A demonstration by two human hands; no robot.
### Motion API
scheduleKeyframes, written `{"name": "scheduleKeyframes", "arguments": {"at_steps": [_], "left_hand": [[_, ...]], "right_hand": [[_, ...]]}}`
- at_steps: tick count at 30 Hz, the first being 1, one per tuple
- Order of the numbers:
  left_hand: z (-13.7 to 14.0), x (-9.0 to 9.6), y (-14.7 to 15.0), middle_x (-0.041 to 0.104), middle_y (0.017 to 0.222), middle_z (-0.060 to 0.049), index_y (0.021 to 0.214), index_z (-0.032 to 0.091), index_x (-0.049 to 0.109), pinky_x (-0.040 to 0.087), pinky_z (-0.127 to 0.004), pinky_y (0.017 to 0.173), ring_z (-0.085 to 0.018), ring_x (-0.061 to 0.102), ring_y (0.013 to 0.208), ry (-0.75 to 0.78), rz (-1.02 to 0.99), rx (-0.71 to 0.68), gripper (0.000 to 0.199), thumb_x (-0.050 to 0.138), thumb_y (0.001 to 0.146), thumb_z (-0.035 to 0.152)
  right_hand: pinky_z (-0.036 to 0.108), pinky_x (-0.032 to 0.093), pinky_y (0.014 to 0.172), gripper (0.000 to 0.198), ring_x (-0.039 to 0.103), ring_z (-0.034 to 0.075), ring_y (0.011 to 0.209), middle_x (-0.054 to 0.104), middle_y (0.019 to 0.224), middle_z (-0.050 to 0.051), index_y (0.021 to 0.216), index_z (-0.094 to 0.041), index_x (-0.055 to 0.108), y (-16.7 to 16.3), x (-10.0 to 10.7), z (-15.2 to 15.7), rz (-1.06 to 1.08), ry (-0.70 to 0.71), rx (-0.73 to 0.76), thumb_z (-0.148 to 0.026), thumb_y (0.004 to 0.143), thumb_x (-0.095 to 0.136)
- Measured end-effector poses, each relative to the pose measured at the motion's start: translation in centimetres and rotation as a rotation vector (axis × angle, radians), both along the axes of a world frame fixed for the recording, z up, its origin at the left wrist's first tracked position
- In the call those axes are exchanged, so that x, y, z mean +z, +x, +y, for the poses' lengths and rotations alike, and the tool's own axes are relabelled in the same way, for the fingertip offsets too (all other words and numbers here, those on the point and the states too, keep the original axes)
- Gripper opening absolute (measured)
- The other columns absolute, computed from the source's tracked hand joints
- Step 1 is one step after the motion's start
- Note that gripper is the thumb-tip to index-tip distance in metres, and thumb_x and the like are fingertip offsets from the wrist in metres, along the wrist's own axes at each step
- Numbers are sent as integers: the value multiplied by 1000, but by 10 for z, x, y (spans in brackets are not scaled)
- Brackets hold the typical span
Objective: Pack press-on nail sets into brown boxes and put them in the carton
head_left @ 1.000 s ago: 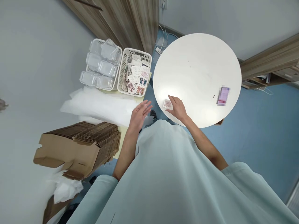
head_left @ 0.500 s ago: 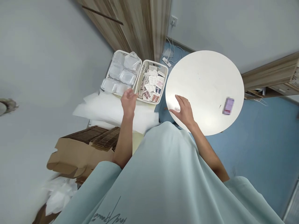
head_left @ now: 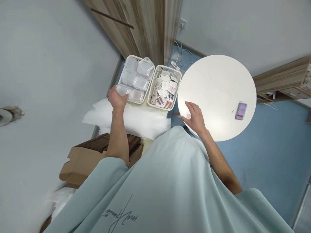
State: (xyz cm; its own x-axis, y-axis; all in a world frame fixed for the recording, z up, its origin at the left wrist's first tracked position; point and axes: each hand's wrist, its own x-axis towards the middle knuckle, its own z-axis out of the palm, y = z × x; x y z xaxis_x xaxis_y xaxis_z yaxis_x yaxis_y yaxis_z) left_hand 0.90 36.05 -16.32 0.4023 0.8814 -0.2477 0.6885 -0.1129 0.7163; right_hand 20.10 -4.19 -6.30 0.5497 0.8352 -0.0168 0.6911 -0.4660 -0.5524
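My left hand (head_left: 118, 98) is at the near left corner of the left white basket (head_left: 118, 84), its thumb and fingers apart around a stack of clear plastic packets (head_left: 123, 90). Its fingertips are partly hidden, and no packet is lifted. Over the near left edge of the round white table (head_left: 216, 84), my right hand (head_left: 195, 119) is open, thumb apart from the fingers. Between them shows a small clear pack with pinkish pieces (head_left: 189, 115); it seems to rest on the table, not gripped.
Beside the left basket stands another white basket (head_left: 179, 78) of printed cards and nail-like pieces (head_left: 168, 103). White foam sheets (head_left: 136, 121) lie in front, with folded cardboard boxes (head_left: 82, 163) nearer me. A purple blurred object (head_left: 241, 111) lies on the table. Cables and a power strip (head_left: 175, 65) are on the floor.
My left hand has moved left, from in front of the gap between the baskets to the left basket's packets. My right hand stays by the small pack; the view has shifted slightly.
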Motion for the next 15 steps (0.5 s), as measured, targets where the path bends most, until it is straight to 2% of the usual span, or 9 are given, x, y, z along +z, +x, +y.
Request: {"name": "scheduleKeyframes", "arguments": {"at_steps": [4, 6, 8, 11, 15], "left_hand": [[-8, 10, 4, 47, 165, -28, 155, 9, 50, 20, -62, 137, -46, 36, 162, 68, 35, 102, 100, 97, 70, 35], [-20, 22, 13, 47, 167, -25, 159, 13, 46, 20, -62, 137, -44, 36, 162, 81, -29, 104, 103, 96, 72, 35], [-43, 39, 27, 50, 167, -21, 163, 18, 43, 24, -58, 137, -40, 40, 161, 59, -137, 76, 103, 94, 76, 37], [-104, 66, 55, 55, 163, -18, 164, 23, 44, 36, -52, 132, -36, 49, 156, -72, -379, -43, 100, 94, 79, 39], [-203, 98, 84, 60, 158, -17, 160, 25, 52, 44, -52, 126, -39, 53, 152, -399, -590, -319, 103, 99, 71, 45]], "right_hand": [[66, 44, 122, 72, 52, 41, 147, 59, 158, 17, 167, -26, 46, -2, -2, -2, 7, -5, -15, -58, 104, 63], [67, 44, 122, 73, 53, 41, 147, 59, 157, 17, 166, -27, 47, -2, -1, -3, 23, 4, -24, -60, 104, 63], [66, 44, 123, 74, 53, 41, 146, 61, 156, 17, 165, -27, 49, -3, 0, -3, 49, 33, -36, -62, 102, 65], [64, 45, 123, 75, 55, 40, 146, 63, 155, 17, 162, -27, 54, -4, 7, -3, 127, 103, -72, -66, 99, 69], [56, 52, 118, 81, 57, 35, 146, 62, 157, 15, 163, -31, 51, 1, 22, -11, 358, 194, -135, -71, 96, 72]]}}
